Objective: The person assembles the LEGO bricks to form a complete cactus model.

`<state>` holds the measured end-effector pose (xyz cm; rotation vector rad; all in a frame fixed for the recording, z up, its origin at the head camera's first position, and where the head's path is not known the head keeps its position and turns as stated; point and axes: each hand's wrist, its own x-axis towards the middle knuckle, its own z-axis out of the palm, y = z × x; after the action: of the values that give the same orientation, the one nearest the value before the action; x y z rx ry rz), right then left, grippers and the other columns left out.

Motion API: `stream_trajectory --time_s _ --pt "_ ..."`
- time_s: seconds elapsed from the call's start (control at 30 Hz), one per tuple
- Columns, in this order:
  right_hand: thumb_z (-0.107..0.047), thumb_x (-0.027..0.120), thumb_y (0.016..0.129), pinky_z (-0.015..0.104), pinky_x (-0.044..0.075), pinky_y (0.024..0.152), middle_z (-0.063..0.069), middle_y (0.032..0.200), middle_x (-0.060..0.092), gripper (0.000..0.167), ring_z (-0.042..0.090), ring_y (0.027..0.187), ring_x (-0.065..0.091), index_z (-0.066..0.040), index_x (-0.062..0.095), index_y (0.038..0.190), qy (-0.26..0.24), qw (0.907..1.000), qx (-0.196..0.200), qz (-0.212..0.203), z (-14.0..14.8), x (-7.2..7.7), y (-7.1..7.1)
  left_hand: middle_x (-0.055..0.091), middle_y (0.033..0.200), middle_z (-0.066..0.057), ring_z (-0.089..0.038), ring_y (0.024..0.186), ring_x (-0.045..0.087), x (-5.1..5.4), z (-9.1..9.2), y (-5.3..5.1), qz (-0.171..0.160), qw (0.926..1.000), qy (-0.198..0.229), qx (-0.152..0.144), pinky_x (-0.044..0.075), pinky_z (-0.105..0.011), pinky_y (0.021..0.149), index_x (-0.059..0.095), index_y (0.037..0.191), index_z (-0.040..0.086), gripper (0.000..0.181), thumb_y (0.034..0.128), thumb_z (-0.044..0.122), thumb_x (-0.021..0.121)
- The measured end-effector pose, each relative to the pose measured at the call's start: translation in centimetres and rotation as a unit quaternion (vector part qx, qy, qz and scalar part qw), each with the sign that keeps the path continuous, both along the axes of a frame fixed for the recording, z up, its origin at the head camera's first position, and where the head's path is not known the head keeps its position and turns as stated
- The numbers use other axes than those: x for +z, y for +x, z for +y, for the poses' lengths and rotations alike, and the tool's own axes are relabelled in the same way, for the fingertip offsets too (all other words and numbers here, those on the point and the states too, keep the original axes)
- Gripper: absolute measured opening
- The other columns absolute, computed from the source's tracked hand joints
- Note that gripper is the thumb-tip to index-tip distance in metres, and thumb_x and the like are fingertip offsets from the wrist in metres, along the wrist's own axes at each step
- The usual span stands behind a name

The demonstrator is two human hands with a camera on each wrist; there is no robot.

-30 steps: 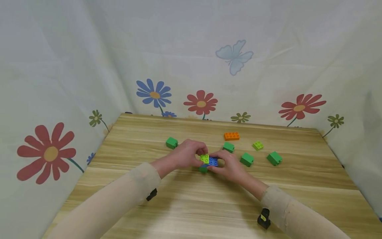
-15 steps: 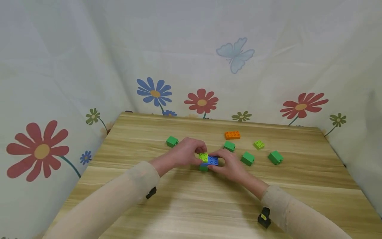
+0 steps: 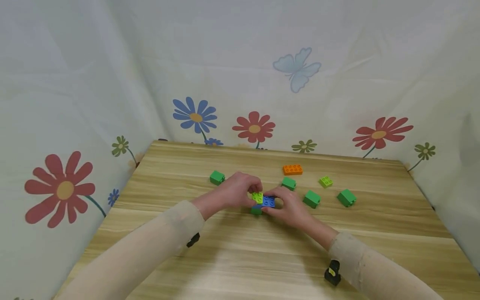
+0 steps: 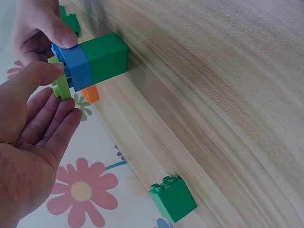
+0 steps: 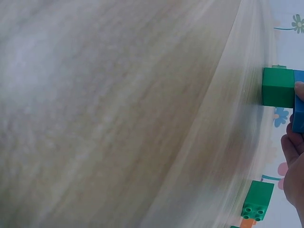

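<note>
Between the two hands stands a green block with a blue brick on top of it. My left hand pinches a lime brick between thumb and fingers, at the left part of the blue brick. In the left wrist view that lime brick is at the blue brick's studded side; whether it is fully seated I cannot tell. My right hand grips the right end of the blue brick. The right wrist view shows the green block upright on the table below the blue brick.
One green block lies to the left. Right of the hands are three green blocks, plus a lime brick. An orange brick lies farther back on the wooden table, near the flowered cloth.
Both hands keep their grips at nearly the same place. The lime brick looks slightly shifted and turned against the blue one; the head view has moved a little.
</note>
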<state>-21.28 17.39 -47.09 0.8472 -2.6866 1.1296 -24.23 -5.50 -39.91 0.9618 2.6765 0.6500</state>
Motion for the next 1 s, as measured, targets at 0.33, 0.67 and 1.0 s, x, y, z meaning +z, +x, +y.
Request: stream_trajectory --time_s 0.33,0.67,1.0 --pt "-0.022 0.091 0.089 0.043 0.061 0.091 0.003 0.115 0.078 0.040 0.018 0.104 0.068 -0.008 0.077 0.123 0.001 1.0000 -0.001 0.001 0.11 -0.18 -0.09 0.076 0.109 0.001 -0.018 0.104 0.069 0.15 0.26 0.00 -0.004 1.0000 -0.005 -0.002 0.058 -0.033 0.097 0.074 0.113 0.014 0.030 0.0883 0.018 0.091" --pt "-0.024 0.090 0.089 0.043 0.061 0.091 0.002 0.118 0.078 0.041 0.018 0.105 0.069 -0.008 0.077 0.125 0.004 1.0000 0.001 0.008 0.04 -0.46 -0.27 0.075 0.109 0.000 -0.015 0.101 0.067 0.14 0.06 -0.18 0.004 0.9999 -0.013 0.007 0.058 -0.032 0.095 0.074 0.113 0.014 0.030 0.0881 0.019 0.091" --pt "-0.023 0.090 0.090 0.044 0.061 0.091 0.002 0.118 0.077 0.039 0.019 0.106 0.068 -0.008 0.077 0.124 0.003 1.0000 -0.005 0.007 -0.03 -0.69 -0.22 0.076 0.100 0.003 -0.014 0.095 0.067 -0.21 -0.24 -0.53 0.010 0.9998 -0.001 -0.018 0.058 -0.030 0.089 0.080 0.107 0.012 0.023 0.0874 0.016 0.090"
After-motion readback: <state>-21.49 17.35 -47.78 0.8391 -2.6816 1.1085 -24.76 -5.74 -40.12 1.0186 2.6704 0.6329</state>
